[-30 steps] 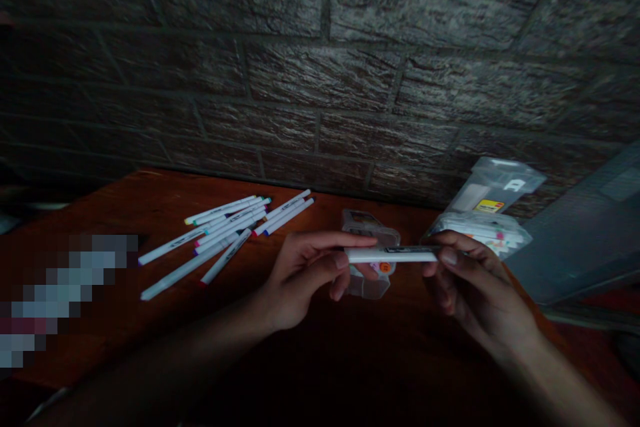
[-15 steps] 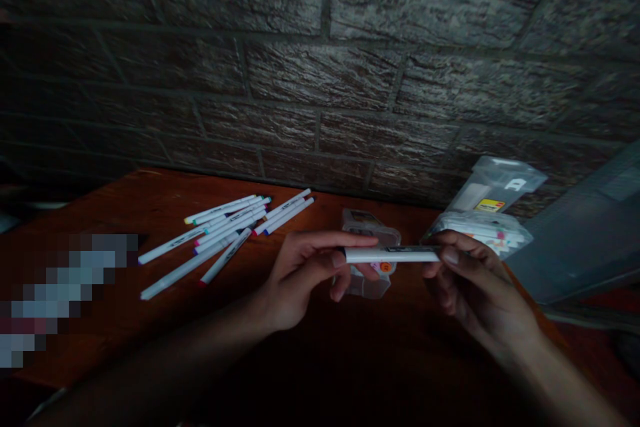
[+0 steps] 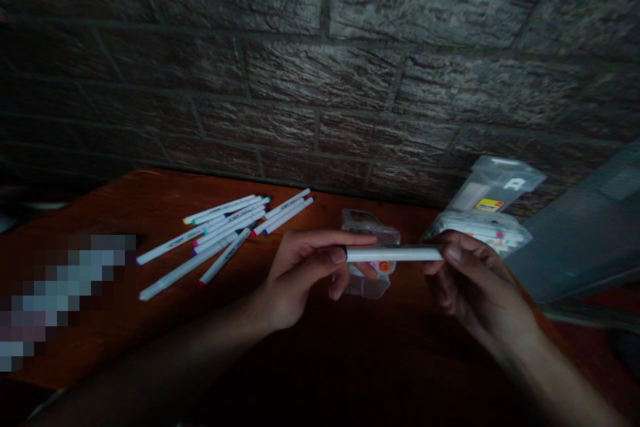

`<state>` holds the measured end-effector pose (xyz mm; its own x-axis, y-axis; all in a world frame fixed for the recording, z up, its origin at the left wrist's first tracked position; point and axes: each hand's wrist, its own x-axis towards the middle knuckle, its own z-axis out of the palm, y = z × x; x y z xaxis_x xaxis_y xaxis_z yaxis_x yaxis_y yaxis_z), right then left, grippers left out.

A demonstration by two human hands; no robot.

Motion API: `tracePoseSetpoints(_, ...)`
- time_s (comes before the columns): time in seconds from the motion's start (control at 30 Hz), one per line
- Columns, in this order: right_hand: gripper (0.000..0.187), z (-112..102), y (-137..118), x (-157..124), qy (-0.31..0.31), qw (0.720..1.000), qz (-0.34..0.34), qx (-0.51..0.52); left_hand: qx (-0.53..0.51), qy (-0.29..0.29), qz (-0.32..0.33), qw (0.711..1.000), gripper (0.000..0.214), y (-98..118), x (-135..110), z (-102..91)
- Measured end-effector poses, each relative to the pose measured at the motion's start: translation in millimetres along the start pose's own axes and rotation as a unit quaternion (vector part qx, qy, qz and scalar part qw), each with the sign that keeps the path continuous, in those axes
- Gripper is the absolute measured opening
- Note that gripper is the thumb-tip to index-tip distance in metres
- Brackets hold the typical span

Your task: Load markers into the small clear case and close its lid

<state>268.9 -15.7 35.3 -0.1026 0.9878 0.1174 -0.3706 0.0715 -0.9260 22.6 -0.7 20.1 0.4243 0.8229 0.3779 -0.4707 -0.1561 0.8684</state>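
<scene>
A white marker (image 3: 393, 253) with a dark left end lies level between my two hands, above the table. My left hand (image 3: 305, 273) pinches its dark end between thumb and fingers, the index finger stretched along behind it. At the other end, the thumb and fingertips of my right hand (image 3: 473, 280) grip the marker. Behind and below it sits a small clear plastic case (image 3: 370, 287) with an orange round spot near its middle, partly hidden by my left fingers and the marker. Several white markers with coloured ends (image 3: 233, 223) lie in a loose pile to the left.
An open clear plastic box (image 3: 500, 187) with a yellow label stands at the back right, holding more markers. A grey panel (image 3: 585, 233) rises beyond the right edge of the wooden table (image 3: 165, 197). The brick wall (image 3: 280, 73) runs along the back. A pixelated patch covers the left.
The marker has rolled about its length between my fingers, so its dark printed label now shows only as a thin strip along the top. Both hands stay nearly in place.
</scene>
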Motion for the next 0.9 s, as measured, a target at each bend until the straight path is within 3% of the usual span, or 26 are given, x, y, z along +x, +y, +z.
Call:
tracePoseSetpoints(0.63, 0.023, 2.6, -0.9, -1.4, -0.022, 0.998, -0.044, -0.033, 0.184, 0.052, 0.020, 0.981, 0.022, -0.8, 3.8, 9.3)
tracePoseSetpoints(0.9, 0.023, 3.0, 0.4, -1.9, -0.033, 0.998, -0.041, -0.033, 0.267, 0.075, 0.056, 0.959, 0.019, -3.5, 5.2, 6.9)
